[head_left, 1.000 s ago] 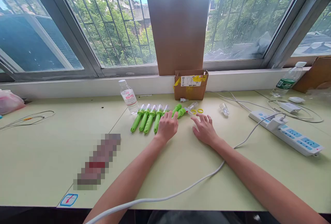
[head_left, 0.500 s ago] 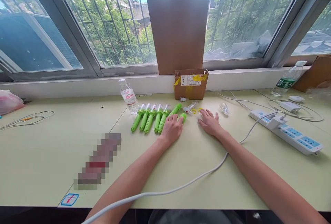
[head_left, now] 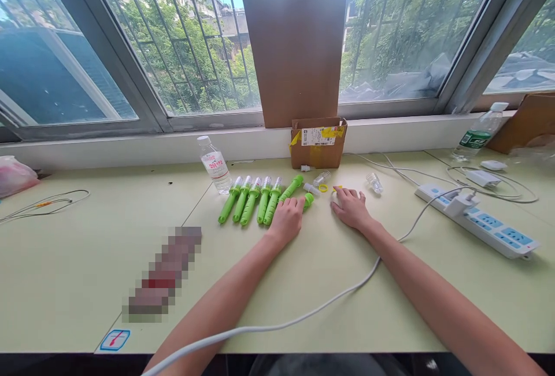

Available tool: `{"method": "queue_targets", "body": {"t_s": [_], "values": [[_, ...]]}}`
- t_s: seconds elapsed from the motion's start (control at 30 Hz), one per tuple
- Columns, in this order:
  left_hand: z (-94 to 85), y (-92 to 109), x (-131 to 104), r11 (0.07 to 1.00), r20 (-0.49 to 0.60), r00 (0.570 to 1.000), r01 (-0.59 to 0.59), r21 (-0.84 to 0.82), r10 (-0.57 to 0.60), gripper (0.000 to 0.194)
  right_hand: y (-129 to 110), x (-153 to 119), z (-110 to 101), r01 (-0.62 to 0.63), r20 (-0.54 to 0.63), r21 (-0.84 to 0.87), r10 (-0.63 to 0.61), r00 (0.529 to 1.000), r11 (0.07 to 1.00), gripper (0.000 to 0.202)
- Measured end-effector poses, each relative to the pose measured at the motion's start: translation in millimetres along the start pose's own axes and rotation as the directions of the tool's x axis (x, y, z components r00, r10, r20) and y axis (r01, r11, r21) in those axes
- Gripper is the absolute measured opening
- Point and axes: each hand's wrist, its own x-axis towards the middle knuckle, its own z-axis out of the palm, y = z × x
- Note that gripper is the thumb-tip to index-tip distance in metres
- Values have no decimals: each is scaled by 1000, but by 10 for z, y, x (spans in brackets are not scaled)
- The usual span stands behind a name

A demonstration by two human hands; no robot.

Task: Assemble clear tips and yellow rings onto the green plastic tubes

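Several green tubes with clear tops (head_left: 248,205) lie side by side on the table. My left hand (head_left: 287,217) rests right of them, fingers curled down by a green tube (head_left: 291,187) and a green piece (head_left: 308,200); what its fingertips hold, if anything, is hidden. My right hand (head_left: 349,207) lies on the table, its fingertips at a small yellow ring (head_left: 337,188). Between the hands are another yellow ring (head_left: 323,188), a small whitish part (head_left: 311,189) and a clear piece (head_left: 322,177). One more clear piece (head_left: 374,183) lies right of my right hand.
A cardboard box (head_left: 318,156) stands at the back. Water bottles stand left (head_left: 215,166) and right (head_left: 479,133). A power strip (head_left: 477,222) lies at the right. A white cable (head_left: 303,314) crosses my forearms' area. A blurred object (head_left: 165,275) lies left.
The fingers of my right hand have drawn in a little at the yellow ring. My left hand has barely moved. The view has shifted slightly.
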Motion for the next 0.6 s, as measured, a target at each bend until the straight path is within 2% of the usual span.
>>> {"method": "queue_targets", "body": {"t_s": [0.27, 0.47, 0.53, 0.6], "values": [[-16, 1, 0, 1000, 17, 1000, 3, 21, -4, 39, 5, -1, -13, -86, -64, -26, 84, 994, 996, 38], [-8, -3, 1, 1000, 13, 1000, -1, -1, 1, 39, 21, 5, 4, -31, -45, 75, 35, 998, 997, 26], [-6, -4, 3, 1000, 12, 1000, 2, 0, -2, 39, 29, 7, 11, -34, -91, 98, 43, 995, 995, 25], [-6, -4, 4, 1000, 15, 1000, 6, 4, -6, 39, 41, 11, 13, -27, -185, 117, 48, 981, 993, 25]]}}
